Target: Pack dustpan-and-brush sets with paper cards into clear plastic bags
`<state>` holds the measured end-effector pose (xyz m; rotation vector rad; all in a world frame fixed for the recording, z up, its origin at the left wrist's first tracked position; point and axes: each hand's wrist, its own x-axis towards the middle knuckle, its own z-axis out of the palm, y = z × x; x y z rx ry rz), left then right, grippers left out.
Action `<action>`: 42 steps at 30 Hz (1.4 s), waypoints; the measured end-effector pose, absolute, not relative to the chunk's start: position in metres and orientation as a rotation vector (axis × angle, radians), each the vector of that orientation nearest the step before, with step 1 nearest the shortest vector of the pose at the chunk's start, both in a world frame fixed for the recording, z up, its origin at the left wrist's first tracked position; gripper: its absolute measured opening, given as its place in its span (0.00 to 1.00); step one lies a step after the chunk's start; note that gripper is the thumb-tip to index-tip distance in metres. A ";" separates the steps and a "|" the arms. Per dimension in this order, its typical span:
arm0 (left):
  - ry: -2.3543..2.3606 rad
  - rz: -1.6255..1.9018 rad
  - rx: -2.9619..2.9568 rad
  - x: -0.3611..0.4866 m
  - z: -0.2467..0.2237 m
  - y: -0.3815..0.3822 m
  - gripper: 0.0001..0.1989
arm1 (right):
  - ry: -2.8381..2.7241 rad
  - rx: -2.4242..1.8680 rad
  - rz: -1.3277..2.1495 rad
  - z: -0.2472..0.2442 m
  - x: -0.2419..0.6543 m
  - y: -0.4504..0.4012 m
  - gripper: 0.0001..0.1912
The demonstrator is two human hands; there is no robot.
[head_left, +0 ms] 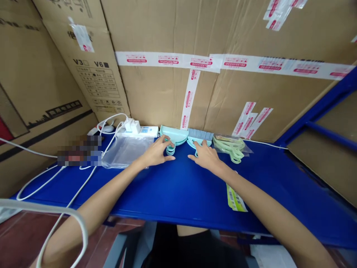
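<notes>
Pale mint dustpans point(174, 133), apparently nested, lie at the back of the blue table, handles toward me. My left hand point(157, 150) is at their left side, thumb spread from the curled fingers, its fingertips close to the handles. Just right of them sits a mint hand brush point(200, 134) with grey-blue bristles pointing to the wall; there may be more than one stacked. My right hand point(206, 154) rests with its fingertips at the brush head, thumb stretched to the left. Both hands have their fingers apart, and they partly hide the handles.
Green handled items in clear wrap point(230, 147) lie right of the brush. Clear plastic bags point(125, 150) and a white power strip point(149, 131) with cables are on the left. A yellow-green packet point(235, 199) lies under my right forearm. Cardboard point(156, 96) walls the back.
</notes>
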<state>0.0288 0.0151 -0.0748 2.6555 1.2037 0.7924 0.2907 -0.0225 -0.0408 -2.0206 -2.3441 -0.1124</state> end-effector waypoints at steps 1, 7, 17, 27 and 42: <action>1.215 0.776 2.648 0.028 -0.077 0.016 0.19 | -2.385 -1.977 -0.104 -0.044 0.296 -0.025 0.33; 1.253 0.882 2.515 0.036 -0.093 0.021 0.09 | -2.441 -1.730 -0.003 -0.065 0.326 -0.017 0.15; 1.219 0.901 2.531 0.038 -0.092 0.018 0.07 | -2.491 -1.529 -0.139 -0.079 0.333 -0.020 0.16; 1.281 0.890 2.500 0.043 -0.104 0.018 0.08 | -2.494 -1.474 -0.130 -0.081 0.337 -0.024 0.17; 1.345 0.870 2.701 0.038 -0.107 0.015 0.07 | -2.515 -1.420 -0.191 -0.084 0.336 -0.025 0.18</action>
